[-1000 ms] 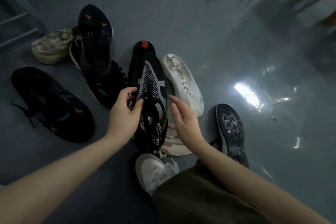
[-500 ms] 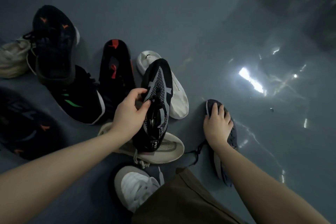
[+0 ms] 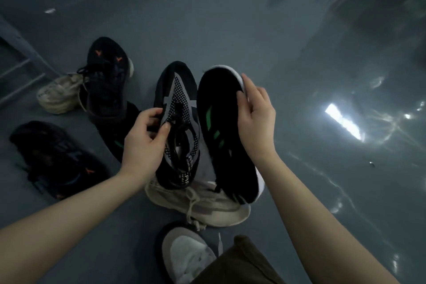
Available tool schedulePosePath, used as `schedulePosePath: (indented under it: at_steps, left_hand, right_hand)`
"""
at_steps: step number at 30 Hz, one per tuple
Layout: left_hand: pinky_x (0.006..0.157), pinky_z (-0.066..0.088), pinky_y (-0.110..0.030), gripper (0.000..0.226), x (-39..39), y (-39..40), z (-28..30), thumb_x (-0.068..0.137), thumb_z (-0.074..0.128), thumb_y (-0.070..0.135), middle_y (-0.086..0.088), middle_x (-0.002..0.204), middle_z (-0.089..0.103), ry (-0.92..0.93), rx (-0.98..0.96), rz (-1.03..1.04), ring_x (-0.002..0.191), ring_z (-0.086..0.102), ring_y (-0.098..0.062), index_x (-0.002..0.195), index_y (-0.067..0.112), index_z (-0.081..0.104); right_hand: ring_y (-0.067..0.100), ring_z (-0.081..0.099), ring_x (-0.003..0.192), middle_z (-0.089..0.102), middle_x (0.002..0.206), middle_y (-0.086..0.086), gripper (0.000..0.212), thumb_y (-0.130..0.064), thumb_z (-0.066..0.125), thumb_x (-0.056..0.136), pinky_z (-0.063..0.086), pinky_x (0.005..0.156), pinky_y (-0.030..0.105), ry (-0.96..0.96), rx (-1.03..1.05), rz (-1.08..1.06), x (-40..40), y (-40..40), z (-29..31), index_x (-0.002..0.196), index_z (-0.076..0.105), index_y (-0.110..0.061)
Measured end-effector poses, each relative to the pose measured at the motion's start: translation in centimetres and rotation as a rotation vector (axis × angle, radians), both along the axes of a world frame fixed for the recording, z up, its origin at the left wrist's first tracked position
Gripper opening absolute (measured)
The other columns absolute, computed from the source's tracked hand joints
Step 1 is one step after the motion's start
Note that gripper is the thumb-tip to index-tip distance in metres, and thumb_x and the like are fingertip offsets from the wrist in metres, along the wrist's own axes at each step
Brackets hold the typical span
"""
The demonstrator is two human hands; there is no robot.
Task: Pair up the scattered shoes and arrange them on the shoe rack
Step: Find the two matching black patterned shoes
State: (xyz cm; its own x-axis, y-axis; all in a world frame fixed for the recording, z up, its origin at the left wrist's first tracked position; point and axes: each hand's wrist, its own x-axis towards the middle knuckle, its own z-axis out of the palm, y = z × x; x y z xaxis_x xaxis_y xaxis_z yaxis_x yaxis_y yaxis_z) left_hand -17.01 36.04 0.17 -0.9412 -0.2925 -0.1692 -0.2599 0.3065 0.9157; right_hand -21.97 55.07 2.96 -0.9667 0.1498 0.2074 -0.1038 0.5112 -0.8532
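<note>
Left hand (image 3: 144,143) pinches the grey-black shoe (image 3: 176,127) at its laces, frame centre. Right hand (image 3: 254,120) grasps the green-striped shoe (image 3: 221,136) beside it. Mismatched pair; risk is racking them together. Lace pinch looks weak, may slip.

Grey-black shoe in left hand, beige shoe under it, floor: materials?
Grey-black shoe: looks like knit mesh, matte; dotted weave shows on the grey panels.
Beige shoe: probably woven knit upper, matte, ribbed texture, with a smoother pale sole, likely foam or rubber.
Floor: smooth, glossy grey coating, maybe epoxy; it mirrors the lights.
</note>
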Motion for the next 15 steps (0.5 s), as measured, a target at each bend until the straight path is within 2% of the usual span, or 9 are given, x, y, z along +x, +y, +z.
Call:
schedulePosePath:
  at_steps: [3, 5, 7, 9, 11, 13, 15]
  left_hand:
    - [0.074, 0.051, -0.024, 0.028, 1.7, -2.9, 1.0, 0.092, 0.057, 0.021, 0.006, 0.105, 0.058, 0.019, 0.017, 0.104, 0.089, 0.062, -0.008, 0.118, 0.029, 0.051]
    - [0.079, 0.052, -0.028, 0.026, 3.4, -5.3, 1.0, 0.092, 0.056, 0.021, 0.002, 0.109, 0.059, 0.004, 0.019, 0.188, 0.093, 0.061, -0.010, 0.116, 0.029, 0.050]
    - [0.084, 0.051, -0.032, 0.025, 4.9, -7.7, 1.1, 0.093, 0.054, 0.020, 0.001, 0.111, 0.059, -0.021, 0.025, 0.284, 0.095, 0.061, -0.011, 0.117, 0.027, 0.050]
    - [0.079, 0.050, -0.026, 0.026, 6.0, -9.9, 1.0, 0.094, 0.053, 0.018, 0.006, 0.104, 0.059, -0.033, 0.038, 0.368, 0.090, 0.060, -0.005, 0.119, 0.023, 0.050]
    - [0.072, 0.047, -0.019, 0.026, 6.7, -11.4, 0.7, 0.094, 0.052, 0.017, 0.012, 0.099, 0.058, -0.037, 0.040, 0.403, 0.087, 0.059, -0.002, 0.119, 0.021, 0.050]
    - [0.075, 0.048, -0.019, 0.025, 7.2, -12.3, 0.2, 0.094, 0.053, 0.018, 0.014, 0.100, 0.057, -0.038, 0.034, 0.393, 0.088, 0.059, -0.001, 0.117, 0.025, 0.051]
    - [0.075, 0.048, -0.018, 0.026, 7.7, -12.8, -0.2, 0.093, 0.054, 0.019, 0.014, 0.102, 0.058, -0.036, 0.035, 0.385, 0.087, 0.060, 0.003, 0.117, 0.027, 0.051]
  right_hand:
    - [0.000, 0.052, 0.091, 0.054, 0.101, -0.001, 0.038, -0.022, 0.046, 0.097, 0.037, 0.085, 0.008, -0.145, -0.114, 0.030, -1.3, -3.8, 0.3, 0.134, 0.050, -0.019]
    - [0.005, 0.050, 0.099, 0.053, 0.106, 0.000, 0.038, -0.024, 0.045, 0.097, 0.034, 0.088, 0.009, -0.208, -0.125, 0.065, -2.0, -6.5, -0.4, 0.135, 0.049, -0.020]
    - [0.008, 0.049, 0.097, 0.050, 0.104, 0.000, 0.035, -0.022, 0.045, 0.098, 0.029, 0.080, -0.001, -0.251, -0.117, 0.091, -2.7, -8.9, -1.8, 0.132, 0.051, -0.017]
    - [0.007, 0.047, 0.088, 0.048, 0.101, 0.004, 0.032, -0.019, 0.045, 0.097, 0.027, 0.075, -0.003, -0.278, -0.058, 0.128, -3.4, -11.0, -3.6, 0.128, 0.055, -0.016]
    - [0.013, 0.047, 0.095, 0.047, 0.110, 0.012, 0.033, -0.018, 0.046, 0.096, 0.033, 0.090, 0.016, -0.332, 0.057, 0.187, -4.1, -12.8, -5.2, 0.127, 0.053, -0.014]
    - [0.030, 0.042, 0.118, 0.043, 0.131, 0.017, 0.041, -0.022, 0.050, 0.094, 0.030, 0.104, 0.038, -0.336, 0.257, 0.202, -4.1, -14.7, -5.9, 0.133, 0.047, -0.011]
    - [0.031, 0.041, 0.123, 0.041, 0.136, 0.014, 0.045, -0.027, 0.052, 0.093, 0.030, 0.106, 0.041, -0.246, 0.309, 0.285, -2.6, -16.7, -5.0, 0.135, 0.045, -0.013]
